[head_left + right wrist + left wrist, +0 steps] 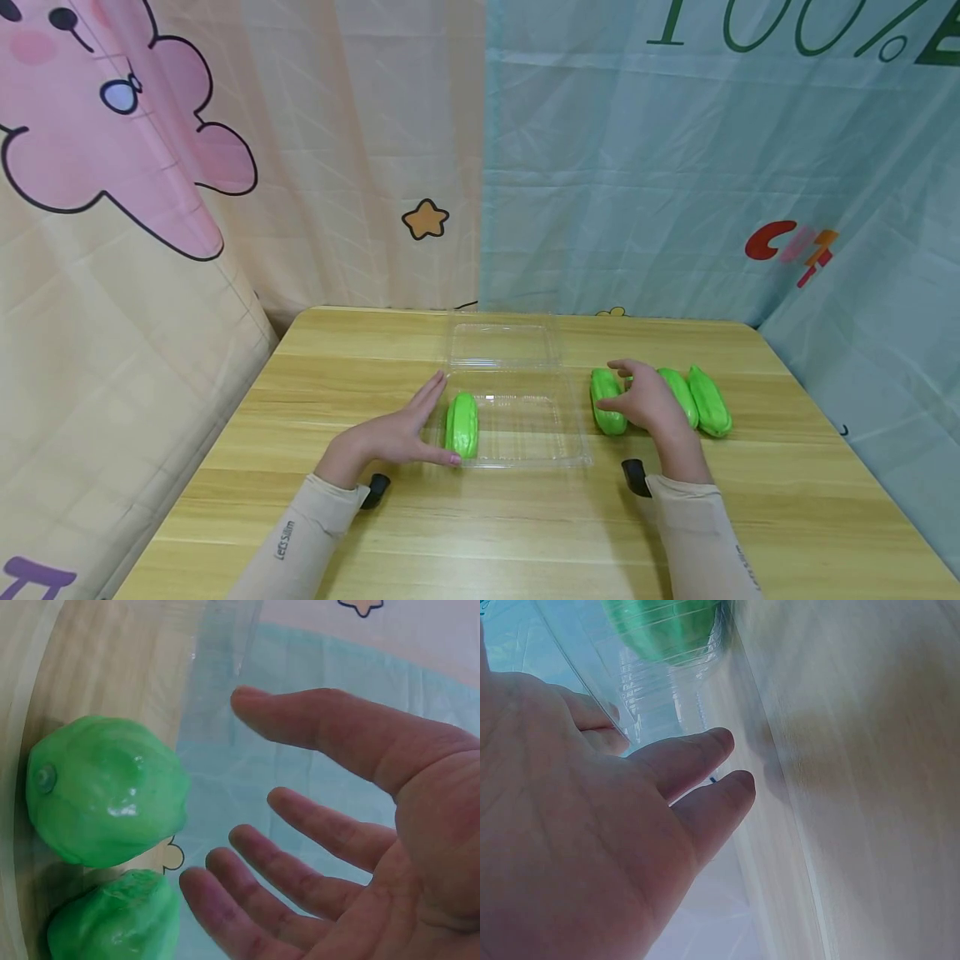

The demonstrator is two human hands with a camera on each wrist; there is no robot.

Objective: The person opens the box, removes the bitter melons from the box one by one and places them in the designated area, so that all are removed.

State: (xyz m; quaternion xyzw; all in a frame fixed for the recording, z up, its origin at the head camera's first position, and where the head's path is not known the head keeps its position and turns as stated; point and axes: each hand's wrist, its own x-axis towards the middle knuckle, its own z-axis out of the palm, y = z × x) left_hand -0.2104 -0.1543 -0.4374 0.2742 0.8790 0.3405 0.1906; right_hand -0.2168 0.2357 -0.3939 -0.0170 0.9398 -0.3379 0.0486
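The wooden desk (525, 517) carries a clear plastic clamshell box (517, 433), its lid folded open on the far side. The left hand (397, 437) lies flat with straight fingers against the box's left wall, holding nothing; just past its fingertips, inside the box, lies one green gourd (462, 425). The right hand (648, 404) hovers spread wide and empty over a row of three green gourds (678, 398) on the desk, to the right of the box, its fingers (300, 866) near the leftmost one.
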